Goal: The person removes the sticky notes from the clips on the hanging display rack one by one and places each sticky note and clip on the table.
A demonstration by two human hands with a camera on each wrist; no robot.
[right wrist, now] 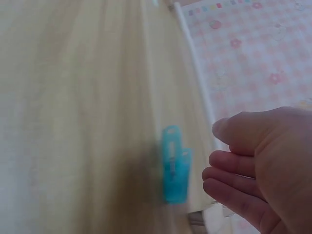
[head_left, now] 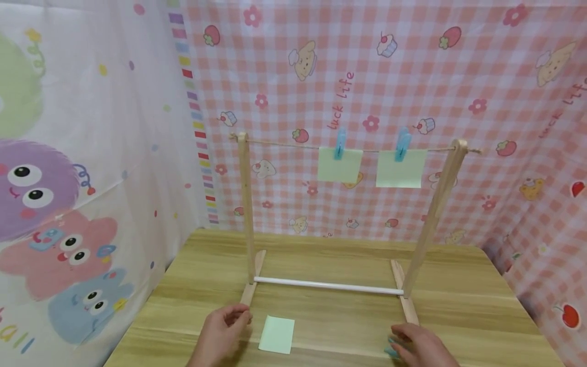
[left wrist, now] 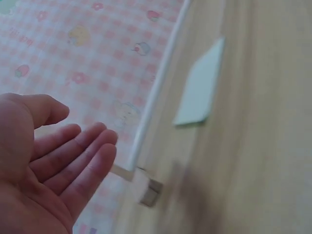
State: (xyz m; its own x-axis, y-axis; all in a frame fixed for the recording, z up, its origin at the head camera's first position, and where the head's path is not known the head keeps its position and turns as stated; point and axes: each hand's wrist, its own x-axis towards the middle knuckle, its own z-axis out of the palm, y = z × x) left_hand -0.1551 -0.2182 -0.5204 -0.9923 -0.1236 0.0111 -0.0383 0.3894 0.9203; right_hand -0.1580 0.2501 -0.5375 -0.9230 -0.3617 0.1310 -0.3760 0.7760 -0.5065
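While head view part-hides blue peg (right wrist: 175,178) behind R hand (head_left: 422,344), R-wrist view shows it whole on table (head_left: 339,323), near right, apart from slack, empty fingers (right wrist: 236,184). L hand (head_left: 222,331): relaxed, empty, near left; green note (head_left: 276,336) just right. Head view only: 2 clipped notes (head_left: 398,174), far.

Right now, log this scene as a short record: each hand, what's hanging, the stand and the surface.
Left hand: holds nothing; beside the loose green note
Right hand: holds nothing; close to the loose blue clip
Hanging: two green notes on the string, one blue clip each
Stand: two wooden posts, white rod low between them
Surface: wood-grain table
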